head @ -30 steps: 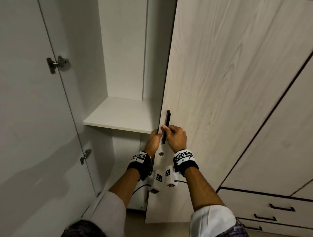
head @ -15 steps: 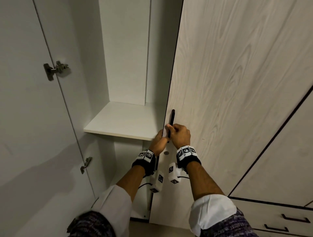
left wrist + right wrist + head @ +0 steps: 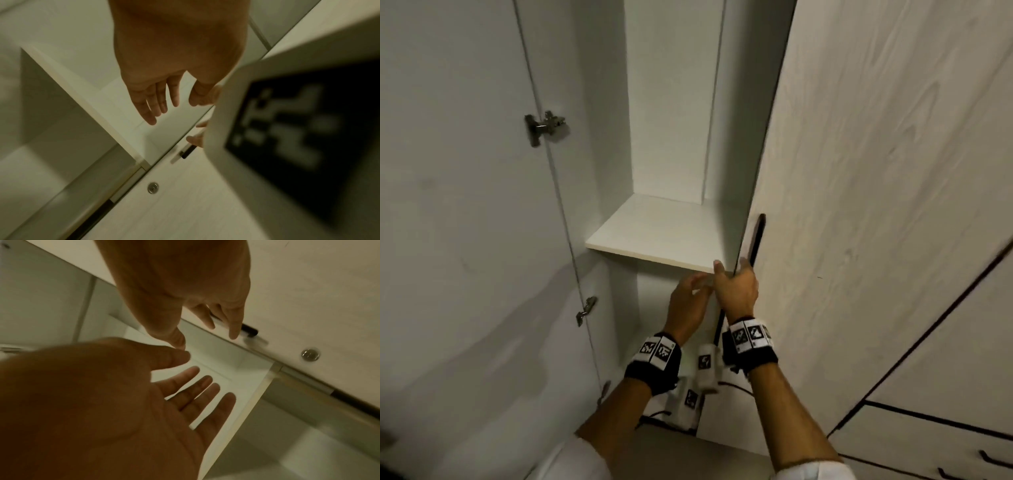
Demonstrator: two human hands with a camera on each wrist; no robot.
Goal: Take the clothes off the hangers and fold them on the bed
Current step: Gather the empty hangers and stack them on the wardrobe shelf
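White cuffs sat nearest at 6 o'clock, with marker bands on both wrists beyond them. The left hand (image 3: 690,301) hung with fingers spread and relaxed, gripping nothing, in the gap below the shelf (image 3: 654,236). The right hand (image 3: 736,287) at 12 o'clock of it had straight fingers at the door (image 3: 859,205) edge, beside the black handle (image 3: 756,240) and not clasped on it, probably to swing the door wider. Farther in, the shelf and the compartment at 12 o'clock held no clothes or hangers; neither they nor the bed showed anywhere, so they likely lay elsewhere.
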